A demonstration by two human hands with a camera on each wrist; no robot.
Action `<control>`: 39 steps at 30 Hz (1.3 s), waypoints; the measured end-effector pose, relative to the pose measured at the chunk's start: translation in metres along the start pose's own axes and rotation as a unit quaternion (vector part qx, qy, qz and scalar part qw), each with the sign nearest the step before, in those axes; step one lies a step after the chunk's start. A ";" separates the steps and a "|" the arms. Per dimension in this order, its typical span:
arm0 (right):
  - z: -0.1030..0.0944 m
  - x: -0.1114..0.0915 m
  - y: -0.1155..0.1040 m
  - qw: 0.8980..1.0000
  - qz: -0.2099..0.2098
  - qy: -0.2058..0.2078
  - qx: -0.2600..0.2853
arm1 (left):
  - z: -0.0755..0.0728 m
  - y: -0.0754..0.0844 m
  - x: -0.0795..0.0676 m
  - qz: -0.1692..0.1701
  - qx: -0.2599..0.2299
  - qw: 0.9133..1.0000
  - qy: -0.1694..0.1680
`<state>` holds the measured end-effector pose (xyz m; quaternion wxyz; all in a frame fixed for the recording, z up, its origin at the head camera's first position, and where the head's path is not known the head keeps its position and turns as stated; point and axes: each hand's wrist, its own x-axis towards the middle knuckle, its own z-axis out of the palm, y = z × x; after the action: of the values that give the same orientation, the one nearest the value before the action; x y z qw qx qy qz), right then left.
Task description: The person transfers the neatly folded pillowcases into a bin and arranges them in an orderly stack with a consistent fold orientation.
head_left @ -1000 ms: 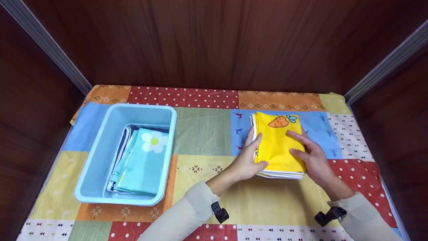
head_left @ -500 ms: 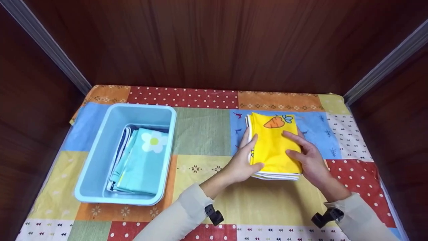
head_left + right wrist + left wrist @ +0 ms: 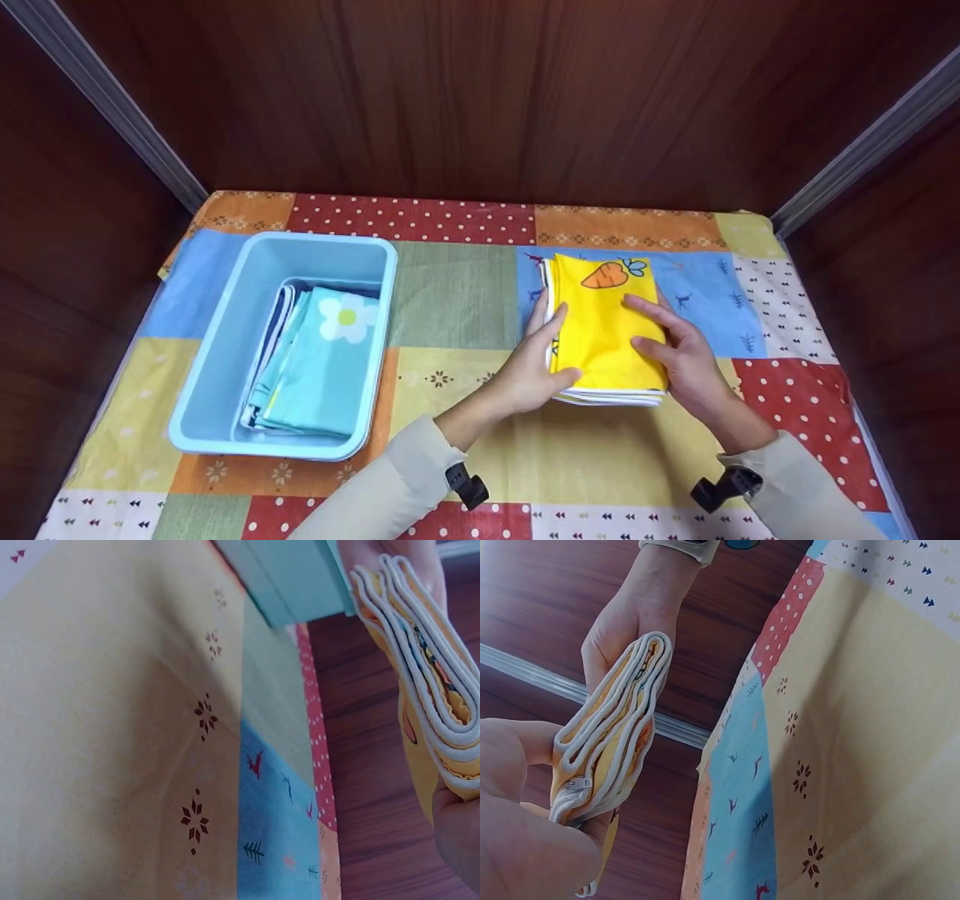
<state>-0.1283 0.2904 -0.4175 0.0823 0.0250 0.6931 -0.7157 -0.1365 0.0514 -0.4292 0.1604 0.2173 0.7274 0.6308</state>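
A folded yellow cushion cover [image 3: 609, 330] with a carrot print is held above the table, right of centre in the head view. My left hand [image 3: 525, 373] grips its left edge, thumb on top and fingers partly hidden behind. My right hand [image 3: 688, 364] holds the right edge, with thumb and a finger on the upper face. In the left wrist view, the stacked layers with white piping and a small zip pull [image 3: 577, 784] show end-on. The right wrist view shows the cover's piped folds [image 3: 431, 667] between both hands.
A light-blue plastic bin [image 3: 206, 352] stands at the left on the patchwork tablecloth [image 3: 450, 300]. Inside lie folded cloths, the top one a turquoise cloth [image 3: 319, 382] with a white flower. Dark wood-look panels [image 3: 480, 97] enclose the table's back and sides.
Both hands have shifted a little to the left with the folded cushion cover between them. Their grip looks the same, and the bin has not moved.
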 end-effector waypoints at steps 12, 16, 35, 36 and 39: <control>0.004 -0.002 0.000 1.000 -0.010 0.004 0.002 | -0.003 0.003 -0.006 0.003 -0.005 1.000 -0.001; 0.006 -0.001 0.000 1.000 -0.006 0.001 0.003 | -0.005 0.002 -0.008 0.001 -0.006 1.000 0.000; 0.023 0.002 -0.003 1.000 -0.008 -0.018 0.021 | -0.021 0.001 -0.020 0.004 -0.025 1.000 0.005; 0.024 0.002 -0.003 1.000 -0.009 -0.019 0.022 | -0.021 0.000 -0.021 0.005 -0.024 1.000 0.006; 0.026 0.003 -0.002 0.999 -0.007 -0.022 0.025 | -0.023 0.000 -0.023 0.003 -0.023 1.000 0.008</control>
<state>-0.1291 0.2640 -0.4145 0.0919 0.0061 0.6730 -0.7339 -0.1291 0.0198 -0.4269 0.1580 0.2109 0.7133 0.6494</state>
